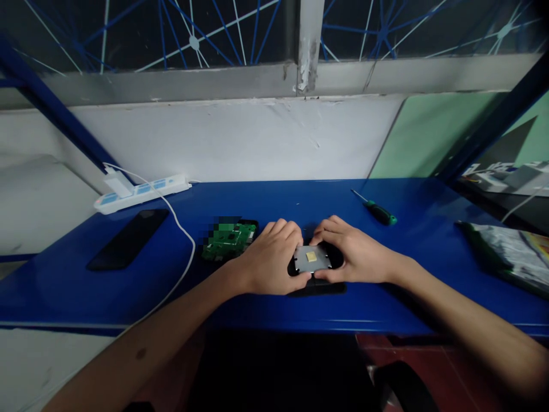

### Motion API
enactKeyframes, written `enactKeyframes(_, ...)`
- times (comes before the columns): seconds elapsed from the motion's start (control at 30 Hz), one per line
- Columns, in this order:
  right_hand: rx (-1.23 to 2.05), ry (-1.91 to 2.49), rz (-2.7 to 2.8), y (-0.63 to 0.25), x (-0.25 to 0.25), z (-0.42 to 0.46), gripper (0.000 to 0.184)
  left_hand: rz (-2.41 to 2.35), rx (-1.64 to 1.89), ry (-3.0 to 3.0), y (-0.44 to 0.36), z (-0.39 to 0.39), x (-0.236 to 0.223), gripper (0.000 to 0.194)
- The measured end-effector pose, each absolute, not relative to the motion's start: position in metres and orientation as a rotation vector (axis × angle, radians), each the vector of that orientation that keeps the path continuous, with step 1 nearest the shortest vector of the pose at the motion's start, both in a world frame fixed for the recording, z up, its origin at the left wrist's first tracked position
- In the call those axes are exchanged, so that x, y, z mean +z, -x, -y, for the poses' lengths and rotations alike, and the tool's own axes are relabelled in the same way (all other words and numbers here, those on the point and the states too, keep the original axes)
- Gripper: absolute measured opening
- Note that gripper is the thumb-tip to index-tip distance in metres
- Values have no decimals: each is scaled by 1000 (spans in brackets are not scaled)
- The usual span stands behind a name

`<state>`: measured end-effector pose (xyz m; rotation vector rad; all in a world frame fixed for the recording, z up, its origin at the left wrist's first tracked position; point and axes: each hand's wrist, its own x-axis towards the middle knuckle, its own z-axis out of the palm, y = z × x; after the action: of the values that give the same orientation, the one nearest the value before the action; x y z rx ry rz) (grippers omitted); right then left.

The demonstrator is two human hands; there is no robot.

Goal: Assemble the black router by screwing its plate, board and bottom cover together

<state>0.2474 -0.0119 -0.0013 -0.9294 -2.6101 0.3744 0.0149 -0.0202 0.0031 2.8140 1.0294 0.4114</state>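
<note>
Between my two hands is a flat silver metal plate (303,262) with a small yellowish square pad (311,257) on its top. My left hand (274,258) grips its left side, thumb at the front edge and fingers at the back. On the right side, my right hand (349,252) holds it the same way with thumb and fingers. Under the plate lies a black casing (323,289), partly covered by my hands. Left of my left hand, a green circuit board (229,240) sits on a dark casing; part of it is pixelated.
A screwdriver with a green and black handle (381,212) lies at the back right. A black phone (128,240), a white power strip (143,193) and a white cable (189,234) are on the left. A silvery plastic bag (510,252) lies at the far right of the blue table (266,197).
</note>
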Motion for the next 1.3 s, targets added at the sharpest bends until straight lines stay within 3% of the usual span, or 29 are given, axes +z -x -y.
enactKeyframes(0.63,-42,769,2347,-257,-1,8,51,-953,841,-2891,-9,0,-1,55)
enactKeyframes(0.97,79,815,2251,-259,-3,6,65,-927,1028,-2743,-6,0,2,51)
enactKeyframes(1.3,54,800,2277,-260,-7,4,63,-930,1003,-2783,-4,-4,0,51)
